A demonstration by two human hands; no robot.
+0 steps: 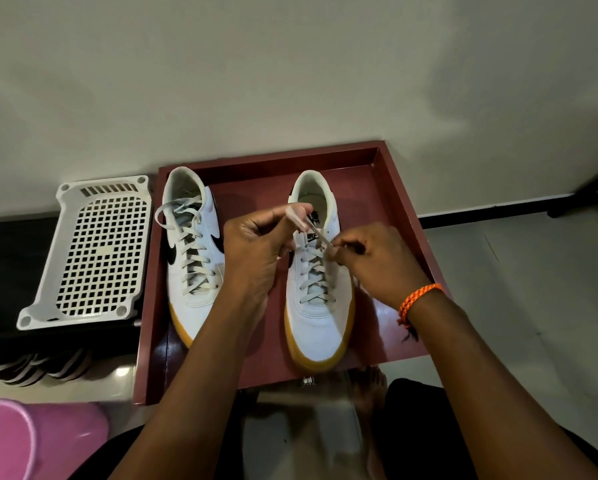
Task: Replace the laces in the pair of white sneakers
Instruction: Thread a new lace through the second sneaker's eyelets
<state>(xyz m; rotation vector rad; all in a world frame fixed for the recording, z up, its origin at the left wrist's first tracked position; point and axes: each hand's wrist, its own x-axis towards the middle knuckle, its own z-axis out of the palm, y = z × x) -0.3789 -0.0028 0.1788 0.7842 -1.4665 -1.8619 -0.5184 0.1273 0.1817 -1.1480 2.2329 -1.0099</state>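
Two white sneakers with tan soles stand side by side in a dark red tray, toes toward me. The left sneaker is laced, with a loop of lace lying loose near its collar. Over the right sneaker, both hands hold its pale lace taut above the tongue. My left hand grips one end with curled fingers. My right hand, with an orange cord bracelet on the wrist, pinches the lace near the upper eyelets.
A white perforated plastic basket lies on a dark shelf left of the tray. A pink tub sits at the bottom left. A black table leg crosses the floor at the right. My knees and a bare foot are below the tray.
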